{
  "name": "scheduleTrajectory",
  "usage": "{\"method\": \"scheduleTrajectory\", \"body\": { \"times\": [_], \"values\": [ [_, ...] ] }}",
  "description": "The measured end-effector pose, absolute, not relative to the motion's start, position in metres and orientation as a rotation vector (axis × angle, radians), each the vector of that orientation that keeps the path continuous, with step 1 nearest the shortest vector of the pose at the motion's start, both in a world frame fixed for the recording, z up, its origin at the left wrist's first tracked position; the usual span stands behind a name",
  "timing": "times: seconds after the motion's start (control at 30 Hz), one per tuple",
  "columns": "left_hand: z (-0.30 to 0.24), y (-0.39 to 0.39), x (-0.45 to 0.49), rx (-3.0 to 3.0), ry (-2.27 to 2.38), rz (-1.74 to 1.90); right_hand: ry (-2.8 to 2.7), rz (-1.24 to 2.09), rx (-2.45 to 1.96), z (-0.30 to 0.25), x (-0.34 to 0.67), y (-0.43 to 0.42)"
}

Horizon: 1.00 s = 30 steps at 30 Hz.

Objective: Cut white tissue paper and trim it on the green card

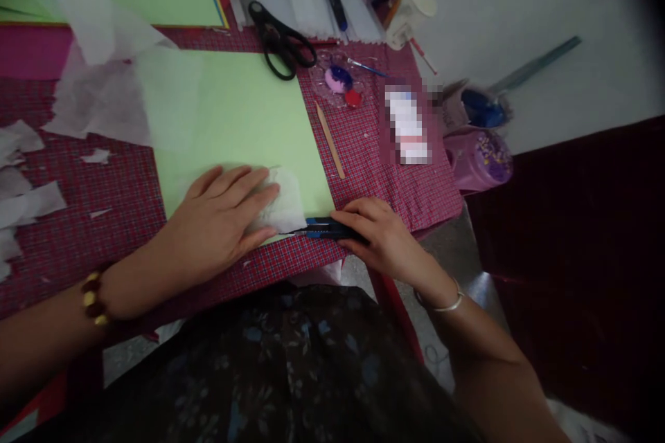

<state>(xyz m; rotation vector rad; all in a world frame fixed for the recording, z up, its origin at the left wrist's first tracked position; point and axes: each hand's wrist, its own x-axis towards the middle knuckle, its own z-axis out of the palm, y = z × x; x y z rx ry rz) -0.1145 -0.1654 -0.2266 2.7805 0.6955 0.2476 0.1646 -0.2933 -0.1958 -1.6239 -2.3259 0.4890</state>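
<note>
My left hand lies flat with its fingers stretched out, pressing a small piece of white tissue-like paper onto a light green sheet. My right hand is closed around a black and blue utility knife at the sheet's near right corner. The knife points left, and its thin blade touches or lies just by the lower edge of the white paper. Whether the blade passes under the paper I cannot tell.
Black-handled scissors rest across the sheet's far edge. Right of it lie a wooden stick and a clear palette with paint. Thin white paper and torn scraps lie left. A pink cup stands at the right edge.
</note>
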Motion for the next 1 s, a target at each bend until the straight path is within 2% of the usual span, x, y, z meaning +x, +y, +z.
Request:
{"method": "scheduleTrajectory", "body": {
  "times": [0.43, 1.0],
  "values": [
    [-0.229, -0.152, -0.116, 2.862, 0.794, 0.107, -2.36, 0.475, -1.563, -0.2, 0.166, -0.289],
    [-0.227, -0.152, -0.116, 2.807, 0.795, 0.148, -2.442, 0.563, -1.484, -0.195, 0.166, -0.275]
  ]
}}
